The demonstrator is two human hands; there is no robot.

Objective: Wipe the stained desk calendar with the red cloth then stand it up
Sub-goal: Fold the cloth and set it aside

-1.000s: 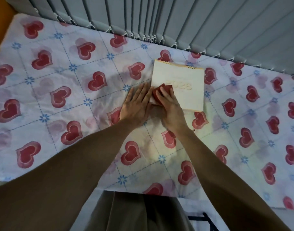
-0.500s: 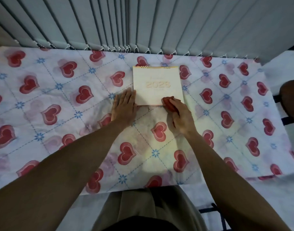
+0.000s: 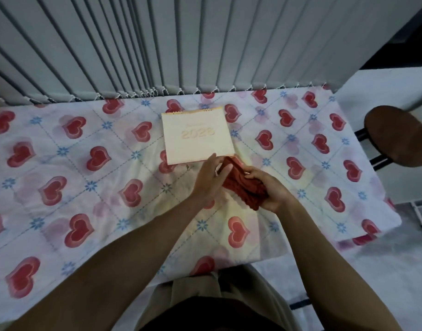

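Both hands have come off the desk calendar (image 3: 197, 134) and met just short of its near edge; the right hand (image 3: 271, 187) cups the bunched red cloth (image 3: 243, 185) from below and the side, fingers curled around it, while the left hand (image 3: 211, 180) pinches the cloth's far end between thumb and fingertips, so both are grasping the cloth and neither touches the calendar. Half a second ago the left palm lay flat beside the calendar's near left corner and the right was pressing the cloth at its near right corner; a second ago the cloth was up on the cover itself; now the cloth is lifted clear of the heart-print tablecloth (image 3: 90, 187) and held between the hands. That reads as a pause in the wiping, most likely to refold or turn the cloth to a fresh face, though it could equally mark the end of the wiping. The calendar lies flat, cover up, just beyond the fingertips, its bound edge away from the hands toward the vertical blinds (image 3: 181, 44); whether any stain remains on the pale cover cannot be told. Standing it up is not yet done; a round stool (image 3: 401, 134) sits well off to the right of the right hand.
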